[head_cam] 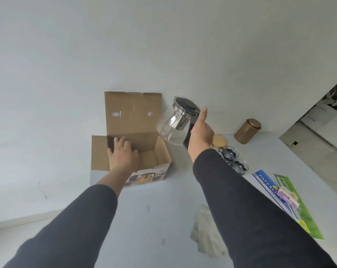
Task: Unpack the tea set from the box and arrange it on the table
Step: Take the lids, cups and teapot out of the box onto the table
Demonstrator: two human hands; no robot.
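Nearest the viewer, crumpled wrapping paper (206, 235) lies on the tabletop (154, 209), and two printed paper packs (285, 198) lie toward the right edge, apparently set aside where they do not crowd the working area. Beyond them, two dark-centred glass cups (233, 159) stand close together beside a round wooden lid (218, 142), grouped on the right side, probably as the start of the arrangement. The open cardboard box (132, 144) stands toward the left edge near the far edge, its top flap raised against the wall. The left hand (123, 155) rests on the box's near rim, fingers spread and relaxed, gripping nothing; the likely purpose is to steady the light box as its contents come out. The right hand (200, 134), fingers curled round the dark handle and thumb extended upward, holds the glass teapot (175, 122) in the air just right of the box and above the cups, tilted with its metal infuser and dark lid still seated. Farthest, a copper-coloured canister (246, 131) stands near the far right corner, well apart from the box.
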